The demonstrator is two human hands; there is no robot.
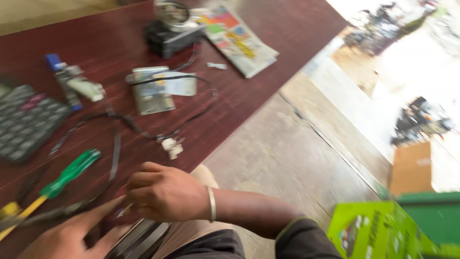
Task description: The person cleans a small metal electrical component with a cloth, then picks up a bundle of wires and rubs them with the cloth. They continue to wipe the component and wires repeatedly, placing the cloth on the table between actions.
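While the view is blurred with motion, you can make out both of your hands at the near edge of the dark red table [268,29]. Your right hand [165,194], with a metal bangle [211,204] on its wrist, is curled almost closed, fingertips pinched on a small object too blurred to name; your left hand [72,235] lies beside it, index finger stretched out towards that same spot and the other fingers loosely folded, and whether it grips anything cannot be told. Just below the hands, a dark flat piece [139,240] sticks out over the table's edge. Left of your hands lies a screwdriver [57,184] with a green handle and a yellow one [12,218] beyond it at the left edge. Farther in, a black cable [143,132] loops across the middle, ending in a small white plug [172,147]. A calculator [26,122] sits at the left edge, a small silver board [151,93] at the centre. Towards the far edge stand a black box [170,38] and a colourful folded paper [237,41].
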